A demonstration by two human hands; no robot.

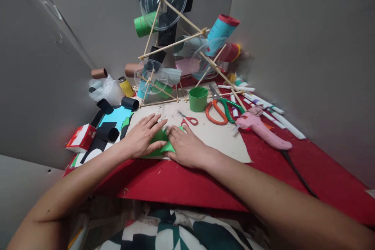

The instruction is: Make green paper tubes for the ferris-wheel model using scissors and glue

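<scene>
A sheet of green paper (pixel 159 146) lies on the beige board (pixel 224 140) near the front edge of the red table. My left hand (pixel 143 136) rests over its left part, fingers stretched out. On its right part lies my right hand (pixel 186 146), flat with the fingers extended. Both palms hide much of the paper. Just beyond my fingers are small red-handled scissors (pixel 189 119), with the blades apart. A green paper cup-like ring (pixel 198 99) stands behind them.
Large shears (pixel 219 111) with orange and green handles and a pink glue gun (pixel 263 128) lie at right, near several markers (pixel 269 107). A stick frame with plastic discs (pixel 164 0) rises behind. Black paper rolls (pixel 108 133) and a red box (pixel 81 138) sit left.
</scene>
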